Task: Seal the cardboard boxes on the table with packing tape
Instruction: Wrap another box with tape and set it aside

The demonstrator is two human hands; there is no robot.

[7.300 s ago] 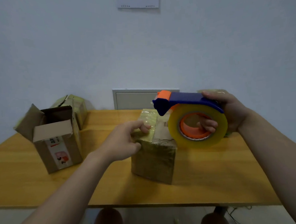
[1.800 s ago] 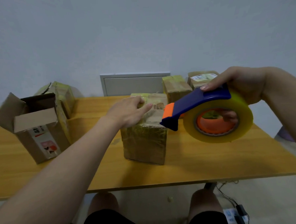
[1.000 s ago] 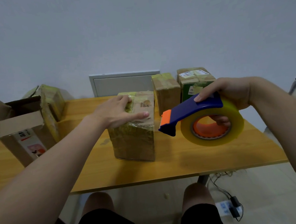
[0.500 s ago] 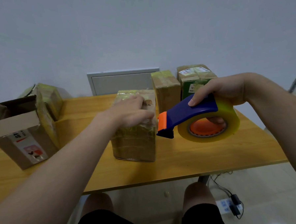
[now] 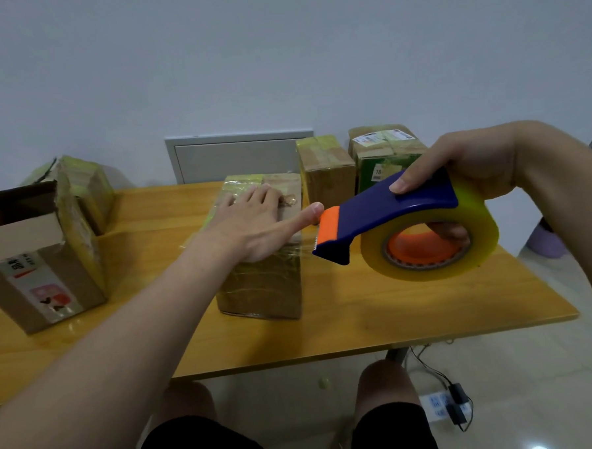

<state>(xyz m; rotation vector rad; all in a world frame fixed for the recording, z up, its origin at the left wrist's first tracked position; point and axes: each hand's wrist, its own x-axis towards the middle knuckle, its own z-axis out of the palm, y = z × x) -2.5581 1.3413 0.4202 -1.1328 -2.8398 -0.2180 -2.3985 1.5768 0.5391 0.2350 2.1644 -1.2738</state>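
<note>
A taped cardboard box [image 5: 263, 287] stands upright in the middle of the wooden table [image 5: 395, 315]. My left hand [image 5: 257, 223] lies flat on its top, fingers spread, the thumb reaching right to the dispenser's orange blade guard. My right hand [image 5: 470, 167] grips a blue tape dispenser [image 5: 383, 219] carrying a large yellowish tape roll [image 5: 429, 248], held in the air just right of the box's top edge. A short clear strip of tape [image 5: 307, 241] runs from the blade to the box's near right corner.
An open cardboard box [image 5: 39, 265] with raised flaps stands at the left, a taped box [image 5: 87, 187] behind it. Two taped boxes [image 5: 326, 167] [image 5: 383, 158] stand at the back right against the wall. A power strip and cables [image 5: 448, 405] lie on the floor.
My left hand has flattened on the box top and stretched its thumb to the blade. The dispenser has risen a little beside the box's right edge.
</note>
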